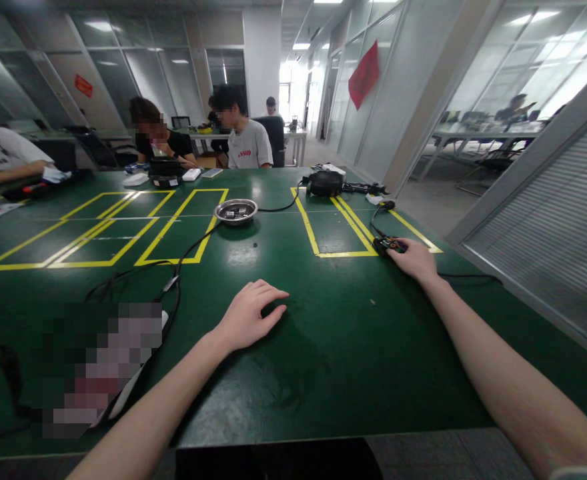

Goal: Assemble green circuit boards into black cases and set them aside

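My left hand [251,315] rests on or just above the green table, thumb and fingers apart, with nothing between them. Farther off to the right, my right hand [413,259] has its fingers closed on a small black object with coloured bits [389,246]. Its kind is too small to make out, and my fingers hide part of it. That object is at the front right corner of a yellow-taped area [341,254]. A black cable [377,223] runs close behind it. Ahead of my left hand stands a round metal bowl [236,221] with several shiny metal pieces [235,213] inside.
A black pouch [325,183] and a black tripod-like item [363,189] lie at the back right. At left, cables [177,280] run beside a blurred-out item [118,360]. People [248,140] sit across the green table [283,400]; a glass partition [548,200] stands right.
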`<action>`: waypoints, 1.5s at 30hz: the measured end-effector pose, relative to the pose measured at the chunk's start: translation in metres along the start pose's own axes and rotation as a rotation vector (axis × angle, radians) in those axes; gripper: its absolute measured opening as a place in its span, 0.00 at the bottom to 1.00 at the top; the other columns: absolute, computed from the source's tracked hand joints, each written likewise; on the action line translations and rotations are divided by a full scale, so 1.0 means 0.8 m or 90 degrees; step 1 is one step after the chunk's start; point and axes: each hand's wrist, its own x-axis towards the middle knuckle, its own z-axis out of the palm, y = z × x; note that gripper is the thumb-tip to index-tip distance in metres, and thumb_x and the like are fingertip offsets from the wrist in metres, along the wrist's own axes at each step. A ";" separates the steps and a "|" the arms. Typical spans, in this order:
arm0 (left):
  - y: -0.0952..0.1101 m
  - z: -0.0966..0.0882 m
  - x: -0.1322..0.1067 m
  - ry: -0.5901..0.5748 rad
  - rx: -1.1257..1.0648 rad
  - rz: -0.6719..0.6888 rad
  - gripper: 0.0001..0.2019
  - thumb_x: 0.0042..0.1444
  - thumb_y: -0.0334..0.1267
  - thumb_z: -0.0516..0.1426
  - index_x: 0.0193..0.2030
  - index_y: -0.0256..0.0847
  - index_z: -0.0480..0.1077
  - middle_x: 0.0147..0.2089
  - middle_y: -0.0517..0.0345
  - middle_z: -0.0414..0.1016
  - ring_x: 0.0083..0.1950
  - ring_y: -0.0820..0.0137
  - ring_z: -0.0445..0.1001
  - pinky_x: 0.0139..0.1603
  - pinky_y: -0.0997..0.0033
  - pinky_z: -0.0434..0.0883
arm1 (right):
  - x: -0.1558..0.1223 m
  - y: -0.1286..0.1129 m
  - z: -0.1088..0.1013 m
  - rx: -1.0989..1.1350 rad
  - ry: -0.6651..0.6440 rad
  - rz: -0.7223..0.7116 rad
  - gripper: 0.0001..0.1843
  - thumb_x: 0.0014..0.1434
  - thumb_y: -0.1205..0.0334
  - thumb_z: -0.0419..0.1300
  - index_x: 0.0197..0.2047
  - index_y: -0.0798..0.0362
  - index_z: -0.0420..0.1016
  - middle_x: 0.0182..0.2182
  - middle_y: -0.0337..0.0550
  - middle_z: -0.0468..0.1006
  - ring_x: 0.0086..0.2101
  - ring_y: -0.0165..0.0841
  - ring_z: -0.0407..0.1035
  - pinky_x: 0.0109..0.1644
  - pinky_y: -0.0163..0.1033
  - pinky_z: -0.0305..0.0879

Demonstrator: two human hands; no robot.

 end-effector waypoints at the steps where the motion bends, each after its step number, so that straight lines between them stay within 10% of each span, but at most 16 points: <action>1: -0.001 0.000 0.000 0.001 0.000 0.004 0.10 0.66 0.36 0.57 0.51 0.42 0.77 0.47 0.53 0.83 0.49 0.61 0.77 0.51 0.57 0.72 | -0.004 -0.011 -0.001 -0.004 -0.019 0.012 0.25 0.57 0.56 0.64 0.56 0.58 0.82 0.46 0.59 0.84 0.46 0.53 0.78 0.47 0.50 0.74; 12: -0.001 -0.001 0.001 0.054 -0.007 0.020 0.17 0.64 0.36 0.60 0.59 0.43 0.73 0.57 0.49 0.79 0.57 0.58 0.74 0.58 0.53 0.71 | -0.133 -0.170 0.007 0.305 -0.297 -0.505 0.21 0.59 0.64 0.65 0.56 0.52 0.80 0.46 0.49 0.83 0.45 0.42 0.78 0.52 0.45 0.73; 16: 0.005 -0.003 0.000 -0.031 -0.026 0.043 0.20 0.57 0.39 0.66 0.56 0.43 0.73 0.53 0.51 0.80 0.55 0.57 0.75 0.57 0.54 0.71 | -0.173 -0.196 -0.010 0.361 -0.395 -0.636 0.20 0.58 0.67 0.65 0.55 0.53 0.80 0.41 0.45 0.81 0.39 0.37 0.77 0.44 0.38 0.72; 23: 0.001 0.005 0.001 -0.053 -0.013 -0.003 0.20 0.60 0.35 0.60 0.59 0.43 0.71 0.52 0.51 0.80 0.53 0.59 0.76 0.58 0.55 0.71 | -0.178 -0.187 -0.021 0.290 -0.238 -0.670 0.21 0.66 0.59 0.62 0.61 0.50 0.75 0.48 0.47 0.84 0.45 0.37 0.80 0.46 0.37 0.72; 29: 0.008 0.002 0.004 -0.107 0.009 -0.018 0.33 0.46 0.33 0.62 0.63 0.40 0.68 0.56 0.47 0.76 0.57 0.54 0.72 0.61 0.50 0.70 | -0.165 -0.176 -0.026 0.184 -0.139 -0.596 0.18 0.63 0.46 0.66 0.47 0.51 0.80 0.35 0.45 0.85 0.33 0.37 0.79 0.36 0.36 0.67; 45: 0.002 -0.011 0.005 -0.173 0.032 -0.048 0.42 0.44 0.53 0.73 0.66 0.43 0.70 0.65 0.45 0.74 0.66 0.50 0.66 0.65 0.48 0.68 | -0.188 -0.197 -0.010 0.231 -0.320 -0.507 0.16 0.60 0.49 0.70 0.30 0.53 0.79 0.19 0.35 0.72 0.20 0.27 0.62 0.28 0.33 0.50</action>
